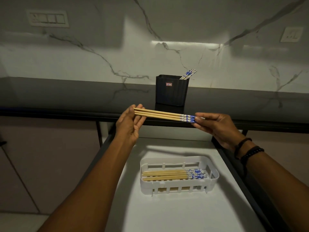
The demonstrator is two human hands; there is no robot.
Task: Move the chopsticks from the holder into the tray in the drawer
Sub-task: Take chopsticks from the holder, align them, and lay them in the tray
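Note:
Three bamboo chopsticks (164,114) with blue-and-white patterned ends lie level in the air between my hands, above the open drawer. My right hand (215,126) pinches their patterned ends. My left hand (131,123) supports the plain tips with nearly straight fingers. Below, a white slotted tray (212,180) in the drawer holds several chopsticks lying side by side, patterned ends to the right. On the dark counter behind stands a black ribbed holder (170,91) with a few more chopsticks (188,74) leaning at its right corner.
The open drawer (175,213) has a pale floor and dark side rails. The dark countertop edge (66,113) runs across just behind my hands. A marble backsplash with switch plates (47,18) rises behind the holder. Cabinet fronts stand to the left.

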